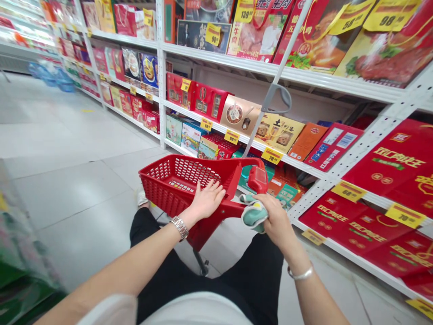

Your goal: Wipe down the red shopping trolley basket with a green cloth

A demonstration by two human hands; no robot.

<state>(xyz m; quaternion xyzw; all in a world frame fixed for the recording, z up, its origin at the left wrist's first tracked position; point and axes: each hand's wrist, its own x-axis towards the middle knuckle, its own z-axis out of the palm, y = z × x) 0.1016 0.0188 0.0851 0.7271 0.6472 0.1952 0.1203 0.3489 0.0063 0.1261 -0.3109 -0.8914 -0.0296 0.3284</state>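
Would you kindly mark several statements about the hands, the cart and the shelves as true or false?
1. The right hand holds a green cloth. True.
2. The cart's basket is blue. False: it is red.
3. The left hand is clenched in a fist. False: its fingers are extended.
4. Yellow price tags are attached along the shelves. True.
5. The linked metal band is on the right wrist. False: it is on the left wrist.
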